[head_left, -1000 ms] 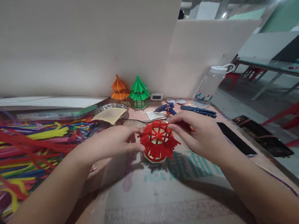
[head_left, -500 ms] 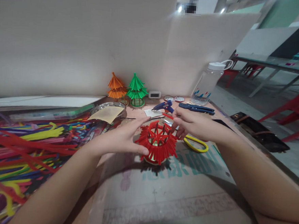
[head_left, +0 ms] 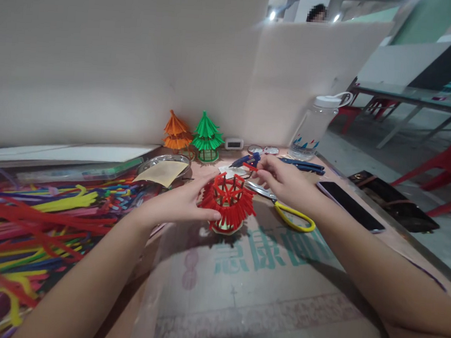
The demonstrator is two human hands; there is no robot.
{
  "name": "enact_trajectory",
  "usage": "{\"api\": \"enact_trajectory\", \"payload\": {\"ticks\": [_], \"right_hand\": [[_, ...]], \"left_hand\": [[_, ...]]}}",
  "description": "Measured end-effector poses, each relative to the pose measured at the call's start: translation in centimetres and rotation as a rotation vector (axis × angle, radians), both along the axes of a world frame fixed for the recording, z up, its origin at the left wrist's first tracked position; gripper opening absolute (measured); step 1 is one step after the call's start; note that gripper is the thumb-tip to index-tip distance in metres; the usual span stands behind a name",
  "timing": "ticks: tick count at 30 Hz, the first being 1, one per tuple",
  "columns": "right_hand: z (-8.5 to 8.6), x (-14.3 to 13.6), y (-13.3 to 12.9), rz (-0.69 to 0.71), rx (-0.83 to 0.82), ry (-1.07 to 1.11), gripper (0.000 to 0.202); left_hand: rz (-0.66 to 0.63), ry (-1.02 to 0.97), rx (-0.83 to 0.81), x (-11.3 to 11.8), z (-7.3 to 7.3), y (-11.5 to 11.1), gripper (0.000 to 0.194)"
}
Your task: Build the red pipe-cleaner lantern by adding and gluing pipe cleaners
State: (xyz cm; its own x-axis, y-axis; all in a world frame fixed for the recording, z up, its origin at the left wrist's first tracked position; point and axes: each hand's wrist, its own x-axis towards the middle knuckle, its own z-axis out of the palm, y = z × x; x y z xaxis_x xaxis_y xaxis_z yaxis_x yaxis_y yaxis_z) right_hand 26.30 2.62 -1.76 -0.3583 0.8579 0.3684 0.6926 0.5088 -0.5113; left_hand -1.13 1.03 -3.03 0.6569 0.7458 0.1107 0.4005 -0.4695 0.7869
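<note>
A red pavilion model [head_left: 228,215], apparently made of pipe cleaners, has a fringed skirt and an open frame with upright posts on top. My left hand [head_left: 186,202] grips its left side, thumb in front and fingers partly hidden behind. Between the fingertips of my right hand [head_left: 277,175] is a short red pipe cleaner piece [head_left: 250,166], held close to the blue glue gun [head_left: 245,161]. Below that hand lies a pair of scissors [head_left: 293,217] with yellow handles. Two finished-looking models, one orange [head_left: 177,129] and one green [head_left: 207,137], stand at the back.
Many coloured pipe cleaners [head_left: 32,227] cover the left side. A clear dish [head_left: 179,160] carries a yellowish card [head_left: 161,173]. To the right are blue pliers-like tools [head_left: 305,166], a water bottle [head_left: 309,128] and a phone [head_left: 350,206]. A white partition [head_left: 120,64] stands behind.
My right hand has drawn back from the red model towards the glue gun, still holding the red piece. The model has shifted slightly left with my left hand. More of the phone and scissors shows.
</note>
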Motion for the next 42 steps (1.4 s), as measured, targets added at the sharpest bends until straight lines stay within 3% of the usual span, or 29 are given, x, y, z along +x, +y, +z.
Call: {"api": "enact_trajectory", "payload": {"ticks": [2, 4, 6, 8, 14, 19, 22, 32, 42], "right_hand": [[0.5, -0.1, -0.8, -0.002, 0.166, -0.038, 0.009], [1.0, -0.4, -2.0, 0.057, 0.286, -0.055, 0.01], [1.3, -1.0, -3.2, 0.126, 0.383, -0.066, 0.011], [1.3, -1.5, -4.0, 0.174, 0.444, -0.077, 0.012], [0.5, -2.0, -3.9, 0.183, 0.461, -0.089, 0.014], [0.7, -2.0, -3.8, 0.177, 0.468, -0.085, 0.014], [1.0, -2.2, -4.0, 0.174, 0.45, -0.128, 0.011], [-0.5, -2.4, -3.7, 0.22, 0.479, -0.092, 0.018], [-0.1, -2.4, -4.0, 0.229, 0.446, -0.131, 0.017]], "left_hand": [[0.06, 0.022, 0.043, -0.4, 0.3, 0.0, 0.082], [0.222, 0.016, 0.174, -0.5, 0.8, -0.4, 0.073], [0.406, -0.036, 0.364, -0.2, 1.5, -0.9, 0.05], [0.458, -0.102, 0.529, 0.2, 2.1, -1.6, 0.029], [0.284, 0.049, 0.729, 1.0, 2.5, -2.4, 0.02], [0.2, 0.151, 0.641, 0.5, 2.0, -1.4, 0.045], [0.168, 0.13, 0.601, 0.6, 1.6, -1.1, 0.05], [0.198, 0.026, 0.671, 1.0, 1.9, -1.6, 0.015], [0.158, 0.029, 0.714, 0.6, 1.5, -1.1, 0.013]]}}
